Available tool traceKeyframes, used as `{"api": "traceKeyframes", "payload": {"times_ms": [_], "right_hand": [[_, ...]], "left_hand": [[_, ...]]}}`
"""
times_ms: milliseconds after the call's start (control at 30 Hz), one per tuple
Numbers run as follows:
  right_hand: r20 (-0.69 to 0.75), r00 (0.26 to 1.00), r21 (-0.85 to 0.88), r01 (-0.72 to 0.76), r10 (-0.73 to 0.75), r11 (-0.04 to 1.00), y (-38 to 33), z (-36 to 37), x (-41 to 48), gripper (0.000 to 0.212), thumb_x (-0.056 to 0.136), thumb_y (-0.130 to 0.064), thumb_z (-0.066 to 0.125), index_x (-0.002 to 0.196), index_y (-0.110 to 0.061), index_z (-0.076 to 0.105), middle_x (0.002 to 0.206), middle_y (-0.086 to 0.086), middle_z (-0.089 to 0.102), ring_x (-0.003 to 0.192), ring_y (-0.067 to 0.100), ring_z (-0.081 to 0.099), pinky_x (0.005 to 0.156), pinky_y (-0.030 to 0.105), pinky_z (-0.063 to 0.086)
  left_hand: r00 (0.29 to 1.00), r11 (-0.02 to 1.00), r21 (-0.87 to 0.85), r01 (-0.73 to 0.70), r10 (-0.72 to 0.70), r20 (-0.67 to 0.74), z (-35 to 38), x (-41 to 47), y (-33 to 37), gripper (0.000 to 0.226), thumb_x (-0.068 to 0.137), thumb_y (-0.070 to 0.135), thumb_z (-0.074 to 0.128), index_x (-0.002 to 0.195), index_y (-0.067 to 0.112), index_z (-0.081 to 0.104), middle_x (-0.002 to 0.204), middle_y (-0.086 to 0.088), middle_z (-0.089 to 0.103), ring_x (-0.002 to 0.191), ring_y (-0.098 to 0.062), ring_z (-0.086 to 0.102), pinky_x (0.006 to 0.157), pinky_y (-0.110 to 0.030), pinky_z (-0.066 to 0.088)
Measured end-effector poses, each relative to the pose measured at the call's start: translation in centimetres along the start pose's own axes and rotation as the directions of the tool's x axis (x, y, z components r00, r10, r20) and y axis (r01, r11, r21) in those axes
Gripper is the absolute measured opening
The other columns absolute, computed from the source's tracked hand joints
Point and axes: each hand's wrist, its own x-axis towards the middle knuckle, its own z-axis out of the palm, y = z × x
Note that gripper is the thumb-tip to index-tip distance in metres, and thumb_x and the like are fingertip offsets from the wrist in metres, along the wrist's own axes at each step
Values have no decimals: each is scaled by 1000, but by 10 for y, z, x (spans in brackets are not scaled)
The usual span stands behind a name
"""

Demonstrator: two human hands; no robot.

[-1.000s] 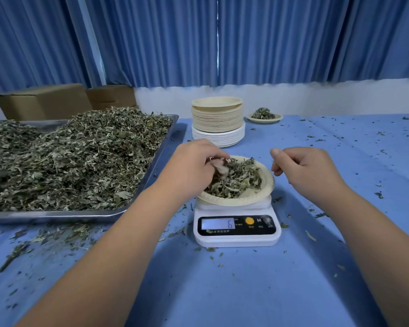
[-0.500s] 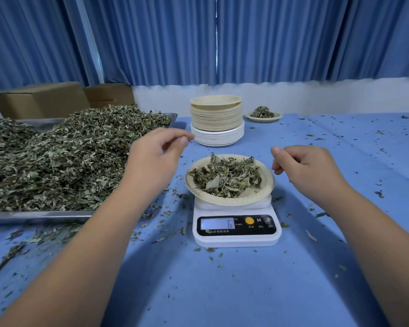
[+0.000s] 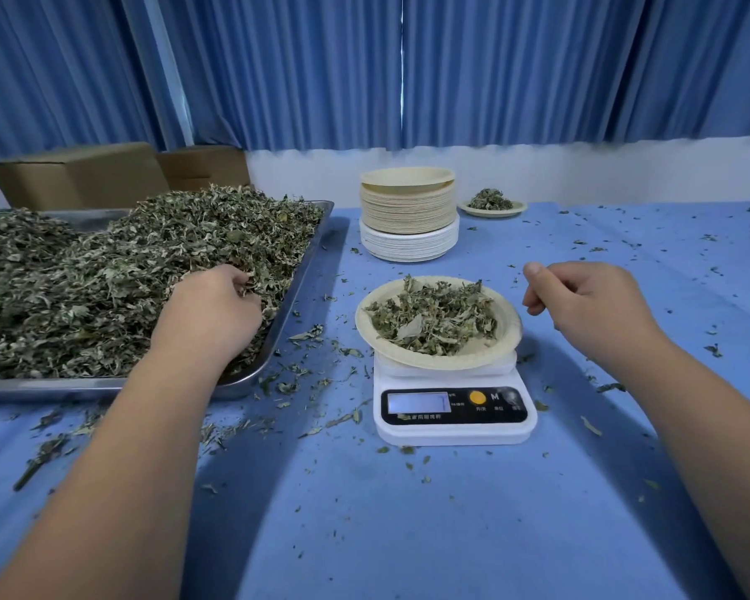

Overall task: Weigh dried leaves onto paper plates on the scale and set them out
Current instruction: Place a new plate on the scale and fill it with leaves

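Weighing | left hand [image 3: 208, 313] curls into dried leaves [image 3: 105, 275], nine o'clock of paper plate [image 3: 505, 339], likely for a top-up | right hand [image 3: 581, 305], loosely curled, empty, hovers at three o'clock.

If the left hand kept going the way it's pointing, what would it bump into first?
The dried leaves heaped in the metal tray: the left hand has its fingertips in them. Straight on lies more of the heap, then probably the tray's far rim.
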Motion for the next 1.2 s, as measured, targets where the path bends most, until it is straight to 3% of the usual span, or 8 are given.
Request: {"api": "traceKeyframes", "payload": {"times_ms": [133, 367, 467, 600, 800, 900, 1000, 1200], "right_hand": [[-21, 999, -24, -37, 36, 999, 0, 1, 1, 43, 95, -41, 51, 62, -20, 68, 64, -9, 68, 46, 3, 50, 50, 24, 42], [55, 992, -60, -108, 112, 992, 0, 4, 3, 35, 95, -39, 52, 76, -12, 66, 64, -6, 67, 53, 15, 54, 56, 28, 44], [151, 968, 19, -203, 198, 979, 2, 5, 6, 31, 94, -41, 54, 83, -14, 65, 56, -5, 66, 42, 12, 51, 51, 28, 42], [253, 930, 75, -294, 267, 953, 2, 5, 6, 30, 94, -43, 55, 90, -15, 66, 52, -4, 64, 40, 15, 48, 39, 23, 38], [322, 895, 200, -382, 308, 902, -6, 8, 2, 32, 93, -36, 57, 92, -6, 68, 53, 0, 61, 41, 15, 48, 41, 24, 37], [334, 891, 282, -405, 307, 870, -10, 6, 0, 30, 94, -27, 58, 94, 2, 65, 53, 1, 57, 42, 15, 47, 41, 25, 37], [325, 893, 389, -426, 311, 816, -13, 3, 0, 17, 95, -18, 56, 98, -3, 63, 58, 6, 53, 43, 15, 46, 42, 25, 38], [274, 898, 482, -438, 344, 759, -11, 2, 6, 9, 94, -7, 54, 99, -5, 61, 67, 13, 56, 45, 18, 46, 45, 29, 39]], "left_hand": [[985, 988, -82, -133, 122, -123, 2, -9, 14, 19, 95, 26, 52, 106, 22, 67, 102, -2, 63, 71, -15, 57, 65, -29, 41], [919, 898, -218, -381, 343, -194, 16, -44, 57, 19, 94, 24, 55, 87, 14, 70, 83, 2, 61, 77, -14, 51, 68, -23, 32], [942, 913, -229, -337, 325, -88, 24, -52, 64, 25, 96, 34, 50, 98, 15, 67, 88, 1, 61, 85, -18, 56, 73, -29, 39], [968, 972, -42, -233, 235, 86, 35, -57, 65, 57, 96, 57, 37, 122, 11, 56, 113, -10, 57, 107, -29, 54, 84, -39, 43], [967, 967, -222, -122, 167, 194, 40, -58, 67, 58, 94, 59, 35, 94, 10, 64, 77, 1, 60, 73, -15, 56, 61, -32, 40], [967, 933, -339, -123, 190, 172, 39, -59, 68, 57, 95, 56, 39, 74, 5, 55, 59, 3, 50, 56, -15, 47, 54, -32, 32], [964, 856, -515, -56, 180, 195, 38, -56, 71, 49, 96, 50, 46, 61, 16, 57, 40, 12, 45, 44, -4, 42, 50, -28, 31], [944, 670, -729, 139, 132, 302, 45, -48, 75, 44, 94, 45, 54, 58, 21, 62, 45, 15, 49, 42, -4, 45, 59, -29, 36]]}}
